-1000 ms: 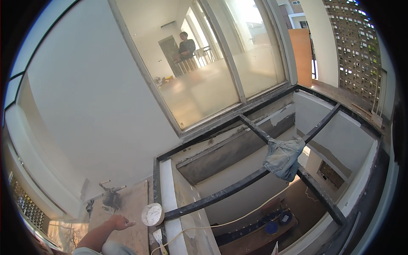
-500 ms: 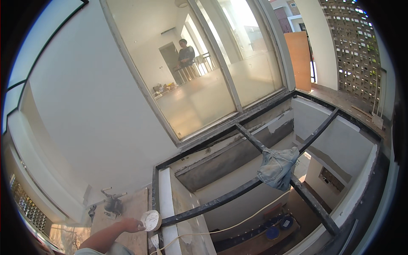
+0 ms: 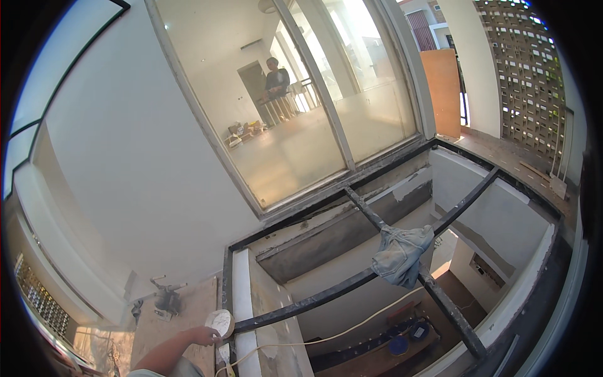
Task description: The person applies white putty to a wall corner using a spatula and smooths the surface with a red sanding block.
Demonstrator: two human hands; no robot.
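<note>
My left hand (image 3: 204, 335) reaches in from the lower left, its fingers closed on the rim of a round, pale bowl (image 3: 220, 323). White powder or paste lies in the bowl. It is at the corner where a dark metal bar (image 3: 301, 306) meets the frame of a floor opening. Just below the bowl is a putty knife (image 3: 225, 355), blade upward, its lower end near the picture's edge. I cannot tell what it rests on. My right hand is out of view.
A greyish-blue cloth (image 3: 402, 254) drapes over the crossing bars above the deep opening. A yellow cable (image 3: 339, 337) runs across it. On a board (image 3: 195, 301) at left stands a dark machine (image 3: 167, 301). Behind the glass panes (image 3: 301, 157), a person (image 3: 276, 80) is in the room.
The whole view has shifted slightly, with the cloth and bars now a little further left. My left hand still holds the bowl, and more of the putty knife's lower end shows.
</note>
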